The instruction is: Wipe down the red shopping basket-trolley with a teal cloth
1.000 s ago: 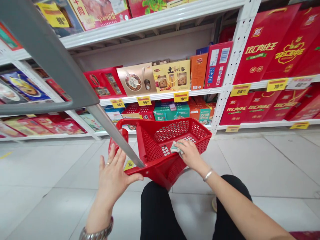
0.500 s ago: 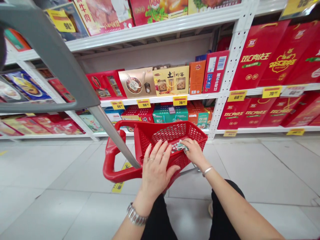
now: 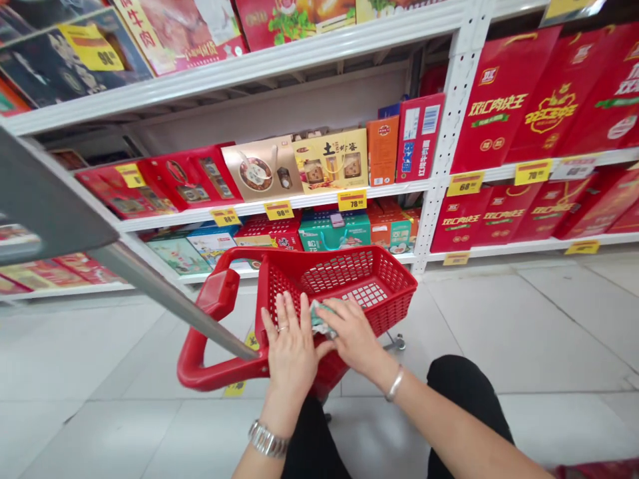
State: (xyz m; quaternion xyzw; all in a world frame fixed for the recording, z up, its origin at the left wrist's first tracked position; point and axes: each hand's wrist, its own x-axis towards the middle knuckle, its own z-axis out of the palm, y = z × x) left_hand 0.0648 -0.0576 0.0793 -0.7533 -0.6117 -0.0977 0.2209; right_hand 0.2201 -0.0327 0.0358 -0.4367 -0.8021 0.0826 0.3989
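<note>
A red plastic shopping basket on small wheels stands in front of me, its long handle reaching toward the lower left. Inside it, a crumpled green-and-white cloth or paper lies between my hands. My right hand presses down on that wad from the right, fingers curled over it. My left hand rests with spread fingers at the basket's near wall, its thumb close to the wad. The wad's exact material is hard to tell.
A grey metal bar crosses the left foreground above the basket handle. White shelving holds red gift bags and boxes with yellow price tags. Pale floor tiles surround the basket, and my black-trousered knee is below right.
The basket has swung left and its handle now points lower left. My left hand has shifted left along the basket wall, and my right hand has moved the wad left and down.
</note>
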